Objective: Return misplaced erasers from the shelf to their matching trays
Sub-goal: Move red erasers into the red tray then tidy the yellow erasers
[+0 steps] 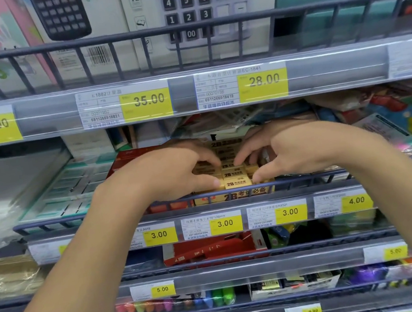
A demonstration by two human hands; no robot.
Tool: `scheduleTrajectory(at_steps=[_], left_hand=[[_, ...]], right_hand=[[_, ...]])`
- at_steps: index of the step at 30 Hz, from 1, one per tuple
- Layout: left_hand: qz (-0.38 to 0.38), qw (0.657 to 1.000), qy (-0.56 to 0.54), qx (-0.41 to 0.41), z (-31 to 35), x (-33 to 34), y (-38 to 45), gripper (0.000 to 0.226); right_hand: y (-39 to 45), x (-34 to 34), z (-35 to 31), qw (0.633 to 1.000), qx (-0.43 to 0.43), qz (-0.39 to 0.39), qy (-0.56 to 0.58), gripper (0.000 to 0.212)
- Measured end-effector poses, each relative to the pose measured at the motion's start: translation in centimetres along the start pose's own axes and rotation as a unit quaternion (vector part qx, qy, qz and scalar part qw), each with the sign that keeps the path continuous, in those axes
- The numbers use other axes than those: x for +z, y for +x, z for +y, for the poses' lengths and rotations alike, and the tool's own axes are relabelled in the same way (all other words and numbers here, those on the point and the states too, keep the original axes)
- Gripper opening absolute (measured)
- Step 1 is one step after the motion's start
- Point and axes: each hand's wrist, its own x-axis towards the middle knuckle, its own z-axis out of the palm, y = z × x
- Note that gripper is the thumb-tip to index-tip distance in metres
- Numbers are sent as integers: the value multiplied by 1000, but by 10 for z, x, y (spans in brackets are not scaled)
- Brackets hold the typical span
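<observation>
Honestly, with your left hand [172,172] and right hand [293,150] pinching the yellow 2B erasers [235,178], square them snugly inside the yellow tray [232,195].

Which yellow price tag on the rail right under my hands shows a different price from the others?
The rightmost one, the 4.00 tag, beside the right forearm. The other readable tags on that rail each show 3.00.
</observation>
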Motion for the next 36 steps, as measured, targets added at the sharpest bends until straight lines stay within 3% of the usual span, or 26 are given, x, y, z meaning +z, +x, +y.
scheduleTrajectory(at_steps=[9,12,16,25,29,36], left_hand=[[-16,1000,9,7,3,-1,3,44],[-6,1000,2,6,1,-2,3,45],[-17,1000,-3,15,1,1,3,46],[20,999,-9,34,-3,3,-3,48],[85,996,-35,19,-14,-6,-18,40],[126,986,-73,-85,-40,-12,-42,31]], right_hand=[[-2,0,-8,999,-39,4,4,35],[-2,-5,-2,999,-15,29,13,36],[11,5,-1,999,16,-8,-32,39],[10,1,-1,999,37,-22,-11,42],[12,-10,-3,994,75,-77,-28,58],[28,-5,1,997,27,-74,-1,61]])
